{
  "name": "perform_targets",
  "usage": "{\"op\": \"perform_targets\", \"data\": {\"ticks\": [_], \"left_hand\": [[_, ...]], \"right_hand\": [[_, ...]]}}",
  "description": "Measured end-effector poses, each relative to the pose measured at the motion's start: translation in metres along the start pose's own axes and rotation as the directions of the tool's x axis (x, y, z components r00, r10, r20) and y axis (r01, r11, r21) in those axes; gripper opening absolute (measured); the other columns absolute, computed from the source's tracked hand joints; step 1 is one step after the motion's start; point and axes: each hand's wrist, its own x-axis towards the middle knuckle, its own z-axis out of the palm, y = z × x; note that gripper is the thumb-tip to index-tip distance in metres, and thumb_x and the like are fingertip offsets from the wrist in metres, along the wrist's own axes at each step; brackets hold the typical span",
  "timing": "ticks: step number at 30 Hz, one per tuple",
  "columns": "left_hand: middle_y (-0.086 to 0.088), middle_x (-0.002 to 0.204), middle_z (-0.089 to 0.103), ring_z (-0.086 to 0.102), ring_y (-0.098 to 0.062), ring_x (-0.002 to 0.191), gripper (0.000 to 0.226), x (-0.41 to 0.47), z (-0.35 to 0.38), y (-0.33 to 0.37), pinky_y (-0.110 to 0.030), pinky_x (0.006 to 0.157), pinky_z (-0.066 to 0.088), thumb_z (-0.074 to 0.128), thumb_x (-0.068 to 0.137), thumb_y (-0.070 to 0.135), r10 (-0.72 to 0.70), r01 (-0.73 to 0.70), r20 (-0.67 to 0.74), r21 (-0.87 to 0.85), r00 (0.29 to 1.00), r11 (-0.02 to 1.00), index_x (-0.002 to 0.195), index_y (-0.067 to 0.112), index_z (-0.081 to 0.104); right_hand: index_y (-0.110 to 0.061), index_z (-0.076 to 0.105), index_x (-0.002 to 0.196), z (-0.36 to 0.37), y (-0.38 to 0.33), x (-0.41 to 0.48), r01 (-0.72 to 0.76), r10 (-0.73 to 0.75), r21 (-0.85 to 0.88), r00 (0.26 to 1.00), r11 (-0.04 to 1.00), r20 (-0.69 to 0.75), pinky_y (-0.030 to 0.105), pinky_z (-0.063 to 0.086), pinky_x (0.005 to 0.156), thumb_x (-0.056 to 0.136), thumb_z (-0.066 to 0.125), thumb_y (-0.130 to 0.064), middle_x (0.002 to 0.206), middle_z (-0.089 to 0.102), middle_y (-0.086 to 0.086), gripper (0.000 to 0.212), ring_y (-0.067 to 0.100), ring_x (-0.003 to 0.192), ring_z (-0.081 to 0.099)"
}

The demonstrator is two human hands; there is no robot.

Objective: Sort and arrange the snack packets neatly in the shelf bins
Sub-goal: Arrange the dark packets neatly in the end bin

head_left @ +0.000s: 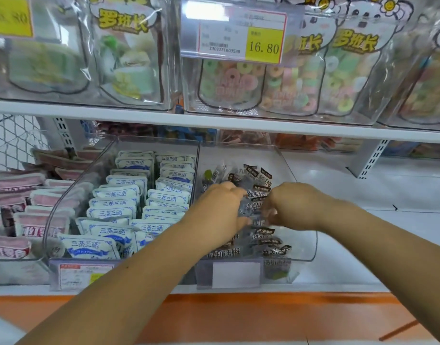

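A clear plastic bin [302,220] on the lower shelf holds several dark plum snack packets [257,195] with white lettering. Both of my hands are inside this bin. My left hand [220,210] reaches in from the left, its fingers curled round a bunch of the dark packets. My right hand [288,205] comes in from the right and pinches packets in the middle of the pile, its fingertips blurred. To the left, a second clear bin [64,202] holds two neat rows of white-and-blue packets [129,200].
Pink packets [24,207] fill a bin at the far left. Bare white shelf [375,195] lies right of the dark-packet bin. Above, the upper shelf carries large clear candy bags [288,78] and a 16.80 price tag [239,36]. An orange ledge [239,314] runs along the front.
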Motion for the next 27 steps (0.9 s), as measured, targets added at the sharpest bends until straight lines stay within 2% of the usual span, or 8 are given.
{"op": "perform_targets", "data": {"ticks": [3, 5, 9, 12, 16, 19, 22, 27], "left_hand": [[-0.003, 0.16, 0.016, 0.009, -0.021, 0.147, 0.075, 0.006, 0.007, 0.004, -0.035, 0.118, 0.01, 0.055, 0.093, 0.045, -0.011, 0.011, 0.017, 0.015, 1.0, 1.0, 0.153, 0.019, 0.019], [-0.003, 0.162, 0.007, 0.002, -0.021, 0.148, 0.08, 0.012, 0.013, 0.006, -0.036, 0.118, 0.003, 0.054, 0.094, 0.044, -0.031, 0.031, 0.042, 0.0, 0.999, 1.0, 0.154, 0.019, 0.008], [-0.005, 0.162, 0.003, 0.0, -0.023, 0.149, 0.087, 0.026, 0.021, -0.002, -0.043, 0.121, 0.001, 0.053, 0.092, 0.05, -0.077, 0.074, 0.062, 0.054, 0.995, 0.996, 0.154, 0.017, 0.001], [-0.002, 0.162, 0.003, -0.003, -0.022, 0.148, 0.073, 0.031, 0.025, -0.003, -0.049, 0.12, 0.0, 0.044, 0.098, 0.045, -0.062, 0.054, 0.157, 0.054, 0.986, 0.997, 0.154, 0.023, 0.004], [0.003, 0.161, 0.011, 0.006, -0.019, 0.148, 0.057, 0.029, 0.03, -0.004, -0.048, 0.12, 0.003, 0.036, 0.103, 0.039, -0.011, 0.016, 0.193, -0.025, 0.981, 1.0, 0.153, 0.028, 0.014], [0.004, 0.161, 0.015, 0.009, -0.02, 0.148, 0.053, 0.027, 0.032, -0.007, -0.048, 0.12, 0.005, 0.032, 0.104, 0.04, -0.004, 0.006, 0.178, -0.008, 0.984, 1.0, 0.153, 0.03, 0.016], [0.004, 0.16, 0.016, 0.01, -0.02, 0.148, 0.052, 0.025, 0.034, -0.008, -0.05, 0.119, 0.007, 0.03, 0.104, 0.041, 0.001, 0.001, 0.179, -0.012, 0.984, 1.0, 0.153, 0.031, 0.016], [0.002, 0.16, 0.017, 0.012, -0.021, 0.147, 0.051, 0.026, 0.037, -0.011, -0.053, 0.118, 0.009, 0.03, 0.104, 0.039, 0.009, -0.006, 0.178, -0.016, 0.984, 1.0, 0.152, 0.032, 0.017]], "right_hand": [[-0.028, 0.073, 0.096, -0.029, 0.013, -0.001, -0.042, 0.053, 0.323, 0.998, 0.945, -0.027, 0.026, 0.049, 0.083, 0.082, 0.067, -0.04, 0.091, 0.07, -0.011, 0.02, 0.007, 0.089, 0.063], [-0.022, 0.065, 0.112, -0.033, 0.021, 0.011, -0.055, 0.076, 0.196, 0.991, 0.979, -0.105, 0.03, 0.046, 0.088, 0.088, 0.062, -0.036, 0.106, 0.065, -0.003, 0.028, 0.015, 0.099, 0.058], [-0.022, 0.064, 0.121, -0.009, 0.019, 0.028, 0.031, -0.027, -0.017, 0.982, 0.999, 0.188, 0.035, 0.05, 0.09, 0.095, 0.045, -0.011, 0.115, 0.067, 0.004, 0.034, 0.024, 0.105, 0.06], [-0.029, 0.064, 0.123, -0.014, 0.028, 0.028, 0.017, -0.028, 0.043, 0.959, 0.999, 0.283, 0.028, 0.045, 0.098, 0.096, 0.045, -0.007, 0.125, 0.064, -0.007, 0.039, 0.01, 0.109, 0.058], [-0.023, 0.063, 0.123, -0.031, 0.041, 0.047, -0.09, 0.071, 0.123, 0.986, 0.988, 0.149, 0.024, 0.04, 0.104, 0.098, 0.042, -0.003, 0.131, 0.059, -0.005, 0.039, 0.012, 0.118, 0.054], [-0.009, 0.061, 0.121, -0.023, 0.047, 0.076, -0.202, 0.203, 0.09, 0.979, 0.975, -0.002, 0.026, 0.044, 0.094, 0.098, 0.052, -0.023, 0.125, 0.061, 0.008, 0.028, 0.023, 0.111, 0.057], [-0.007, 0.06, 0.119, -0.011, 0.045, 0.099, -0.264, 0.264, 0.09, 0.964, 0.96, 0.006, 0.033, 0.05, 0.086, 0.088, 0.067, -0.036, 0.109, 0.067, 0.007, 0.043, 0.024, 0.102, 0.062], [-0.01, 0.052, 0.127, -0.007, 0.048, 0.111, -0.255, 0.257, 0.098, 0.966, 0.962, -0.007, 0.032, 0.049, 0.076, 0.081, 0.074, -0.038, 0.11, 0.065, 0.006, 0.058, 0.024, 0.099, 0.061]]}}
